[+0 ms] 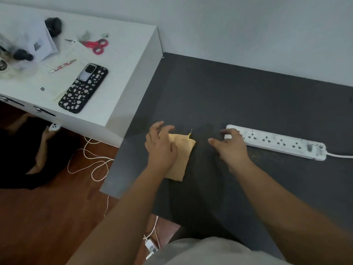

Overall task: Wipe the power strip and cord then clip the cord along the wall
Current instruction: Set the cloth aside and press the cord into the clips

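A dusty white power strip [282,144] lies flat on a dark grey table [219,92], its white cord [340,155] running off the right edge. A folded yellow cloth [181,155] lies on the table to the strip's left. My left hand [160,148] rests on the cloth's left side, fingers spread. My right hand [231,148] hovers at the strip's left end with fingers apart, fingertips touching or just above that end.
A white desk [122,60] stands left of the table, carrying a phone in a black patterned case [84,88], red scissors [96,45], a pen and papers. White cables [89,159] lie on the wooden floor. The white wall [248,31] runs behind the table.
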Demonstrator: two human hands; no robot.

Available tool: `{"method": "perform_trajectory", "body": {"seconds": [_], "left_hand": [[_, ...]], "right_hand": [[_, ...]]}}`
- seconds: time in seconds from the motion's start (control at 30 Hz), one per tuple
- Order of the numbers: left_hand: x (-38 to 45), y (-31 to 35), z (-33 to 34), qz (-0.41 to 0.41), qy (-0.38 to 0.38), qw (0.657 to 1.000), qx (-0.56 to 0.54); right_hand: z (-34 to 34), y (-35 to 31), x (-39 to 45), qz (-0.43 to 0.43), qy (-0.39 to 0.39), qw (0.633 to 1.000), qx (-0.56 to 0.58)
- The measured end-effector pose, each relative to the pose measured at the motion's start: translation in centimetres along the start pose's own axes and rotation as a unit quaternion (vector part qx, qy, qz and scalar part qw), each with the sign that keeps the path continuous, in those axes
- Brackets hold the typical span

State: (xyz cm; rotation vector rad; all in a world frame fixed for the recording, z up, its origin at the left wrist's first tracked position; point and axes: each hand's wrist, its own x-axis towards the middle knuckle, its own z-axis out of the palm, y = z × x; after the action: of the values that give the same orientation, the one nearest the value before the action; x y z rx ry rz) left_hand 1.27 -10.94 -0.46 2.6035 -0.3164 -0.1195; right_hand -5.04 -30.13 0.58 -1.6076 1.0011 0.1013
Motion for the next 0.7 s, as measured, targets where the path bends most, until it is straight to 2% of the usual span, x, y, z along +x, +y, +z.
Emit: {"method": "perform_trajectory", "body": {"seconds": [0.1, 0.2, 0.33, 0.47, 0.57, 0.7], "left_hand": [[1.0, 3.8, 1.3, 0.091, -0.036, 0.995, 0.008], [2.0, 7.5, 3.0, 0.162, -0.112, 0.980, 0.034], [2.8, 11.5, 5.3, 0.188, -0.165, 0.965, 0.080], [3.2, 14.0, 7.4, 0.217, -0.198, 0.943, 0.156], [3.0, 14.9, 8.6, 0.209, -0.196, 0.942, 0.177], [2.8, 15.3, 9.2, 0.184, -0.172, 0.951, 0.181]], "right_hand": [[-4.5, -0.4, 1.3, -0.020, 0.056, 0.997, 0.047], [-10.3, 0.2, 2.5, -0.035, 0.116, 0.992, 0.039], [-19.4, 2.8, 3.8, -0.045, 0.168, 0.983, -0.062], [-26.8, 6.1, 4.2, -0.030, 0.085, 0.973, -0.212], [-28.8, 8.2, 5.0, -0.058, 0.007, 0.955, -0.290], [-29.3, 9.1, 6.6, -0.106, 0.009, 0.928, -0.358]]}}
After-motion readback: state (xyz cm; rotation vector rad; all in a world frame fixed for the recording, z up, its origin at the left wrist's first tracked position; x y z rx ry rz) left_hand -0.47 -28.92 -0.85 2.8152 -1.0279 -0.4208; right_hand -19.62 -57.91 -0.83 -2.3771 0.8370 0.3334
